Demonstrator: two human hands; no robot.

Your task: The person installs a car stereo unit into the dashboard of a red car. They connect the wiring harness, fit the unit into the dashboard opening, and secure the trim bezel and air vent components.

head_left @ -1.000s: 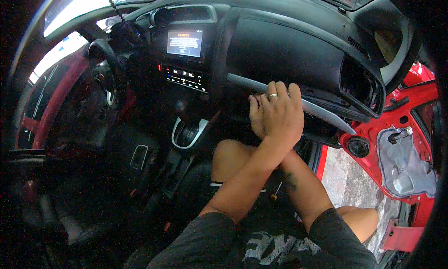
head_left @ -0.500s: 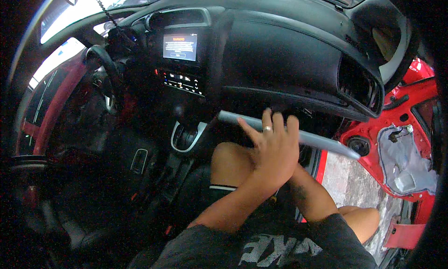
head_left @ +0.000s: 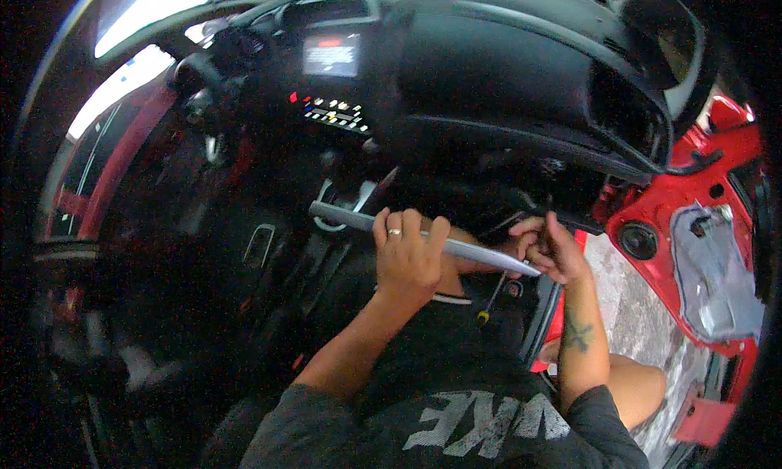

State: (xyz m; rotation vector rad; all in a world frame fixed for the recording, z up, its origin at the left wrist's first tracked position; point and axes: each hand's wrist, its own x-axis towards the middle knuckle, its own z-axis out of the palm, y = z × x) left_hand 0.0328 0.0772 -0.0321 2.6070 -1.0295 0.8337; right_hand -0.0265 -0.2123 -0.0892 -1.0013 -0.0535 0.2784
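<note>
A long silver-grey trim strip [head_left: 468,253], tapered at its right end, lies slantwise above my lap. My left hand [head_left: 407,257], with a ring on one finger, is closed over its middle from above. Beside the tapered tip is my right hand [head_left: 562,253]: thumb raised, fingers apart and loosely curled, holding nothing that I can see. Whether it touches the tip I cannot tell. Just below, near my thigh, is a thin screwdriver [head_left: 484,314] with a yellow part on it.
The dark dashboard [head_left: 497,70] spans ahead, with a lit screen [head_left: 331,55] and climate controls [head_left: 334,115] left of centre. A gear selector [head_left: 346,196] sits beyond the strip's left end. At right stands an open red door [head_left: 676,265] with its inner panel off.
My left hand has brought the strip left and nearer to me. My right hand, hidden behind the left before, now shows at the strip's right end. The view has shifted slightly.
</note>
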